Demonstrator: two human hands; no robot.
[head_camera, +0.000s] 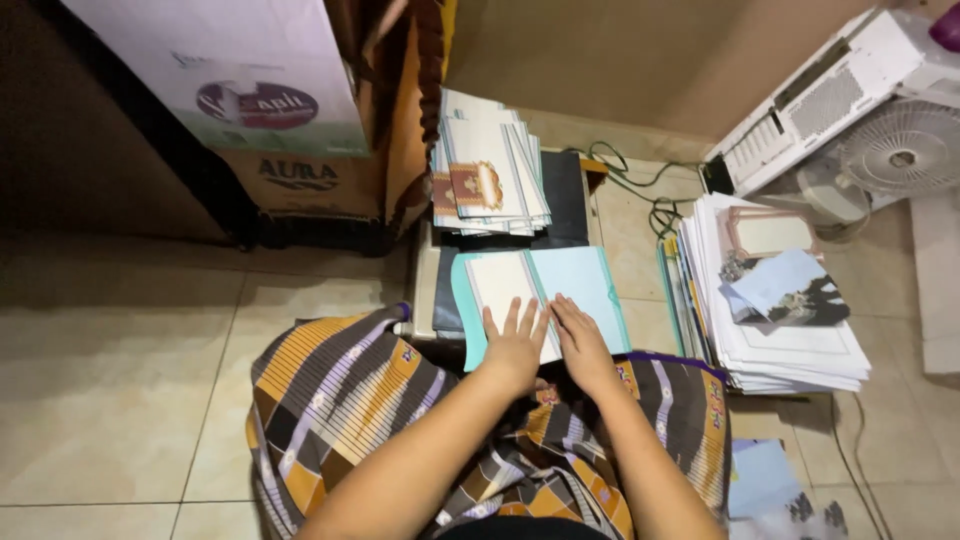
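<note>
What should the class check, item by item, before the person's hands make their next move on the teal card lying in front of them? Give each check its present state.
1. Left hand flat on the white panel of the teal card: ok.
2. Right hand pressing along the middle crease: ok.
3. Card fully backed by the dark board under it: cannot tell; the near edge is hidden by the hands.
4. Finished stack behind the card standing neat: not ok; its sheets are fanned out.
5. White pile to the right keeping apart from the card: ok.
6. Either grip closed on anything: no, both hands lie open.
</note>
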